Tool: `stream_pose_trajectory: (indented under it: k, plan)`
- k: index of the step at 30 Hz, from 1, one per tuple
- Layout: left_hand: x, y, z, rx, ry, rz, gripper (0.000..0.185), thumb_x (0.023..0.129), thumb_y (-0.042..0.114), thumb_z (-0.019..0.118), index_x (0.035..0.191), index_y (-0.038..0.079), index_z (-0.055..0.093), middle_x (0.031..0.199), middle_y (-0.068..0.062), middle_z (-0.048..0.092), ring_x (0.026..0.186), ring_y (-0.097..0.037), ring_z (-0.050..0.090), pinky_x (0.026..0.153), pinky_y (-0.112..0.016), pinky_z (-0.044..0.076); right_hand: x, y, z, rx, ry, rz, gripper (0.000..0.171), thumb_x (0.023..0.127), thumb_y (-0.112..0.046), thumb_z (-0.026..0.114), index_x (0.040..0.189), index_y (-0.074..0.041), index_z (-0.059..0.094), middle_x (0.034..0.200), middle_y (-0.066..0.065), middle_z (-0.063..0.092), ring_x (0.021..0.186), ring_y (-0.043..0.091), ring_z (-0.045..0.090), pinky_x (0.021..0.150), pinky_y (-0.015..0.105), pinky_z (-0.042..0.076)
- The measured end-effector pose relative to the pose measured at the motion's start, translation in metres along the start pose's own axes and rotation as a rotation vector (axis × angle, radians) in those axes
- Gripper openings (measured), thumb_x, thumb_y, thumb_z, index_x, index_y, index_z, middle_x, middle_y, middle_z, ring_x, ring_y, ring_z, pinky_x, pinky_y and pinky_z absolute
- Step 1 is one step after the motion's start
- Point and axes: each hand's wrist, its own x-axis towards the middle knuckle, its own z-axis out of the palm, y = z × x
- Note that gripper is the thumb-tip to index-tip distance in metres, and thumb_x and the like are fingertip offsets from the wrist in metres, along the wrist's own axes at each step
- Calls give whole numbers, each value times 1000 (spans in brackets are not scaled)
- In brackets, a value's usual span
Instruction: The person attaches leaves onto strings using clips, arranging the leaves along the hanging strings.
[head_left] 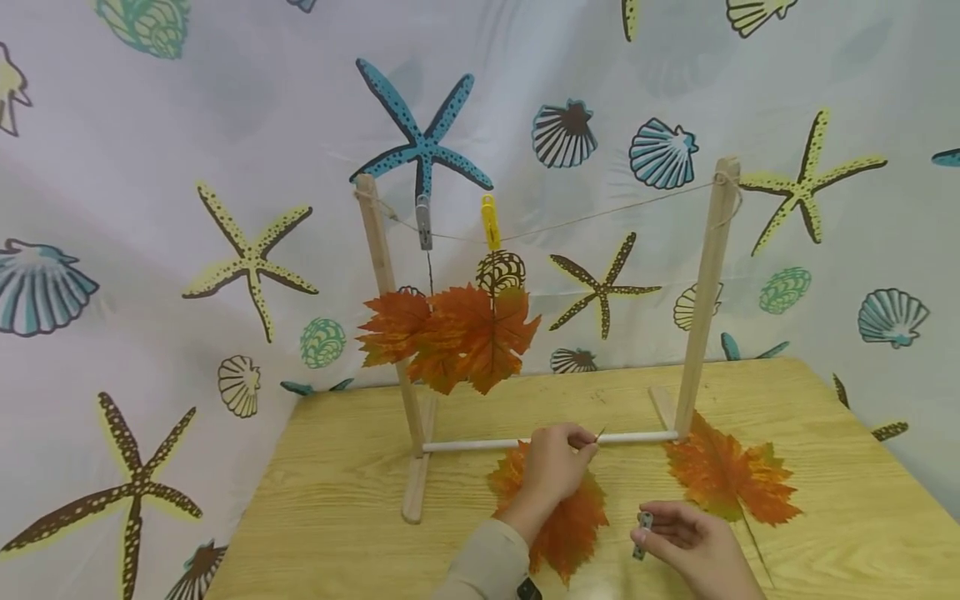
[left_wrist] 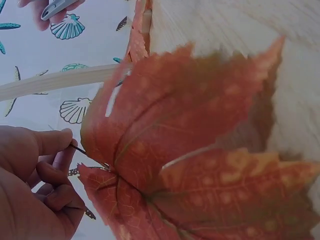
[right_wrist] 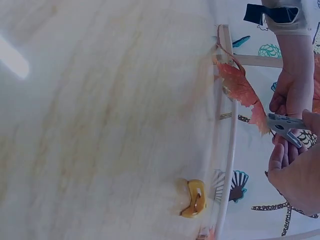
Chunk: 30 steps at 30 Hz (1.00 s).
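Leaf (head_left: 573, 521) under left hand (head_left: 555, 467)

Two leaves (head_left: 450, 333) hang pegged on a wooden rack (head_left: 705, 292); a seashell curtain (head_left: 150, 208) hangs behind.

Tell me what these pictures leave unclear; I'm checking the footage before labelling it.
- Head view: the left hand covers the middle of the leaf it holds.
- Head view: the grey peg in the right hand is too small for detail.
- Right wrist view: the table is blurred.
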Motion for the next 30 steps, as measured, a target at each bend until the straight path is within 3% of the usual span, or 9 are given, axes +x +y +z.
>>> stream_pose_trajectory:
  k: [6, 16, 23, 30]
  plan:
    - [6, 3, -12, -28, 69, -16, 9, 91, 24, 74, 90, 17, 78, 79, 6, 71, 59, -1, 56, 53, -21, 45, 6, -8, -2, -26, -48, -28, 52, 87, -33, 78, 126, -1, 66, 112, 11, 73, 96, 18, 72, 82, 31, 59]
    - [11, 16, -23, -90, 155, -57, 11, 90, 30, 75, 90, 20, 79, 80, 8, 72, 60, -2, 57, 53, -23, 44, 14, -19, -5, -26, -22, -14, 49, 86, -33, 79, 124, -3, 67, 106, 6, 73, 93, 17, 71, 82, 34, 58]
    - [10, 20, -27, -103, 163, -67, 8, 88, 29, 77, 86, 21, 79, 75, 10, 70, 60, -2, 56, 53, -23, 43, 18, -25, -9, 2, -81, -66, 49, 89, -30, 76, 128, -3, 65, 113, 12, 72, 95, 15, 71, 84, 30, 58]
    - [12, 29, -33, -104, 183, -70, 9, 87, 32, 78, 87, 23, 79, 77, 10, 71, 57, -2, 54, 49, -24, 41, 21, -35, -11, 17, -75, -106, 47, 90, -30, 74, 131, -7, 65, 115, 12, 71, 97, 12, 71, 86, 27, 57]
